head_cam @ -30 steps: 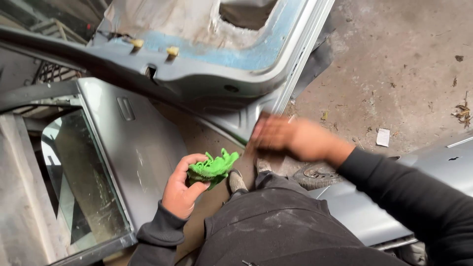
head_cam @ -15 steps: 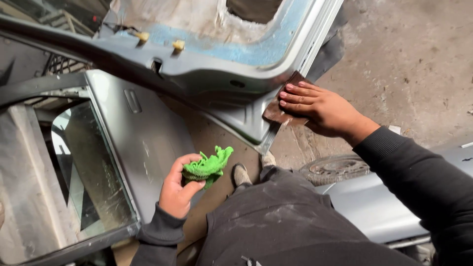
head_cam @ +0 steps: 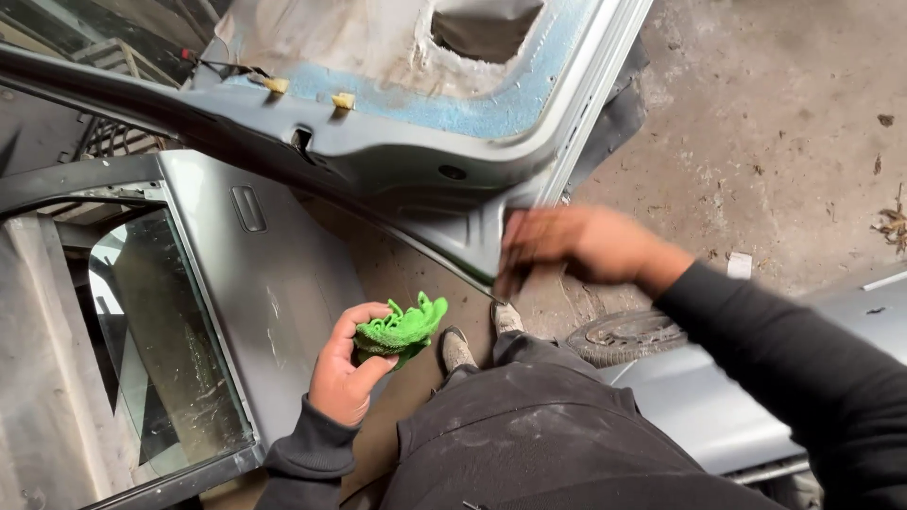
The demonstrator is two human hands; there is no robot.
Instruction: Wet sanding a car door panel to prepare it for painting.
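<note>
My left hand (head_cam: 345, 373) grips a crumpled bright green cloth (head_cam: 402, 331) above my dark trousers. My right hand (head_cam: 586, 247) is blurred with motion and lies against the lower corner of a grey, sanded car door (head_cam: 406, 161) with blue patches on its inner face. A small brown sheet, like sandpaper (head_cam: 505, 281), shows dimly under its fingertips. The two hands are well apart, and the left one touches neither door.
A second grey car door (head_cam: 274, 283) with its window glass (head_cam: 161, 331) lies at the left. A tyre (head_cam: 628, 335) and a grey body panel (head_cam: 699, 406) lie at the right on a stained concrete floor (head_cam: 775, 123). My shoes (head_cam: 458, 348) stand below the door's corner.
My right hand has rubbed back and forth along the door's lower corner and is now blurred again. The left hand has kept the green cloth in much the same place.
</note>
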